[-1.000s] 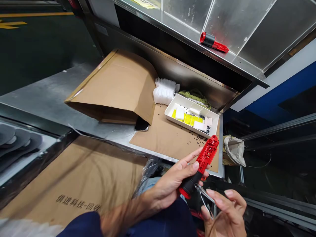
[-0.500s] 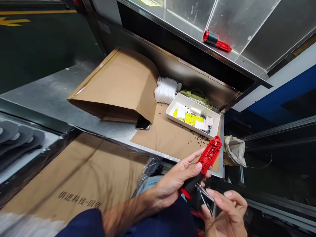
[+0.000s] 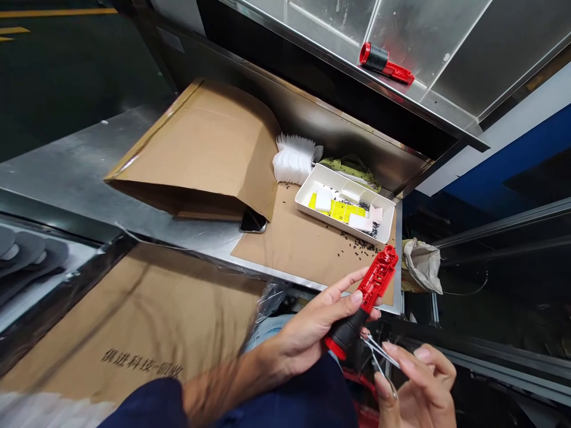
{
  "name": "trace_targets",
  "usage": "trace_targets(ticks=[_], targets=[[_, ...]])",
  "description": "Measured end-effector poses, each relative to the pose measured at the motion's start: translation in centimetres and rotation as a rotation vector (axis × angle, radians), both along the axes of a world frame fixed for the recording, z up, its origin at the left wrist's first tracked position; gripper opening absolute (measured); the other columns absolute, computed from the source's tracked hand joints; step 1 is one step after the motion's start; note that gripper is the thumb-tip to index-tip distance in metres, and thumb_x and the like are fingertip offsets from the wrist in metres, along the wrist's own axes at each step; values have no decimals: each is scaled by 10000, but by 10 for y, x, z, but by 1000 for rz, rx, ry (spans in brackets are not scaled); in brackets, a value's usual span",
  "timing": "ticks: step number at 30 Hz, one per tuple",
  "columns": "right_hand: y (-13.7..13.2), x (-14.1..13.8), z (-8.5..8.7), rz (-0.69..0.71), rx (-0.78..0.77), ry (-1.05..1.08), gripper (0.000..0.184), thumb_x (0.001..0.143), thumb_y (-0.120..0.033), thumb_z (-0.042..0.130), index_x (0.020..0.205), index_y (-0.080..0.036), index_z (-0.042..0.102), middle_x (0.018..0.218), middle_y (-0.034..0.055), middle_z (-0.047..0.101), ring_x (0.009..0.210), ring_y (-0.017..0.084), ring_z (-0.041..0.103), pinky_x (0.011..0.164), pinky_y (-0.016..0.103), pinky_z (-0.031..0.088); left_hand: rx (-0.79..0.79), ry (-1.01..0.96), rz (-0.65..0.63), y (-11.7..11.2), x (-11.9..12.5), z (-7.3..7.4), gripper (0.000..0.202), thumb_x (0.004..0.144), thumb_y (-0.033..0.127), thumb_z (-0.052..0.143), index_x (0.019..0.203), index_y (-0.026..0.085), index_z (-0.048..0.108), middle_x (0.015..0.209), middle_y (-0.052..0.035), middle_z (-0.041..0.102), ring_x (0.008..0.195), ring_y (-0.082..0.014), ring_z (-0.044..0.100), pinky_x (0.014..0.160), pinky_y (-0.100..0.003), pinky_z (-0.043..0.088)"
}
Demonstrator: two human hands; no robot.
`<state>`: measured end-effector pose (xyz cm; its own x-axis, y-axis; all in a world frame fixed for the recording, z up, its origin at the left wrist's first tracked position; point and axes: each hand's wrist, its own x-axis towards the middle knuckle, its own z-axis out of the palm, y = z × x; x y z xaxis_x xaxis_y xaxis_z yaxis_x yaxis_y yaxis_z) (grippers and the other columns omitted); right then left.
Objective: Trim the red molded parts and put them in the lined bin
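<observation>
The person's left hand [image 3: 312, 330] is closed firmly around a red and black plastic handle [image 3: 361, 303], gripping the black end, while the open red end tilts up and away over the brown paper. Their right hand [image 3: 414, 380] sits low and off to the side, half open, pinching a thin pair of metal tweezers [image 3: 379, 353]. The tweezers are right by the base of the handle, though I can't tell from here whether they touch it. Beyond the hands, on a steel bench [image 3: 111, 184], a sheet of brown paper [image 3: 289, 249] carries a white tray [image 3: 343, 178] holding yellow labels [image 3: 341, 211] and white pads [image 3: 323, 199], with little black bits [image 3: 357, 245] scattered around it. A white fluffy stack [image 3: 292, 160] sits just behind the tray. A big cardboard envelope [image 3: 200, 154] lies beside that, with a phone [image 3: 253, 222] poking out under its edge. Another red handle [image 3: 383, 64] lies up on a steel shelf [image 3: 446, 101]
</observation>
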<state>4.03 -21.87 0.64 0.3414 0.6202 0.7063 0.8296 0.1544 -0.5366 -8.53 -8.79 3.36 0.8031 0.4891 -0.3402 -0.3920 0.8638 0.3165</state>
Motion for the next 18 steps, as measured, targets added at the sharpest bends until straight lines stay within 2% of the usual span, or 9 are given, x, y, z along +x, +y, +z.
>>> trace_targets(ticks=[3,7,11,15,18], targets=[[4,-8,1,-55,36,66,209,838,-368,736,971,-278,603,807,38,724,883,251,461,875,450,363,-2,17,-10,-1,-1,0,641,754,291,853,1350,223,626,1062,-93,701,827,-145,674,619,-187,555],[7,-15,3,9,34,24,217,822,-313,761,976,-268,614,791,27,737,889,245,470,862,428,371,-14,30,-7,-3,-2,1,643,748,285,859,1345,224,628,1021,-79,705,829,-143,673,636,-193,555],[8,-18,5,-68,39,82,165,841,-331,740,937,-269,620,788,20,734,887,246,482,864,432,375,-3,25,-27,-4,-2,3,666,757,275,852,1372,221,603,1013,-76,705,826,-142,665,641,-196,544],[8,-20,8,-10,34,49,177,827,-289,756,949,-260,630,777,20,739,879,238,472,851,413,365,5,17,-32,-5,-1,3,677,779,277,833,1401,215,572,1017,-88,715,847,-146,663,654,-196,539],[8,-24,10,-42,33,114,163,837,-259,745,944,-264,622,783,25,740,901,246,470,875,434,353,-6,5,-31,-4,1,3,700,748,281,861,1386,205,580,1008,-85,716,837,-143,664,664,-198,540]])
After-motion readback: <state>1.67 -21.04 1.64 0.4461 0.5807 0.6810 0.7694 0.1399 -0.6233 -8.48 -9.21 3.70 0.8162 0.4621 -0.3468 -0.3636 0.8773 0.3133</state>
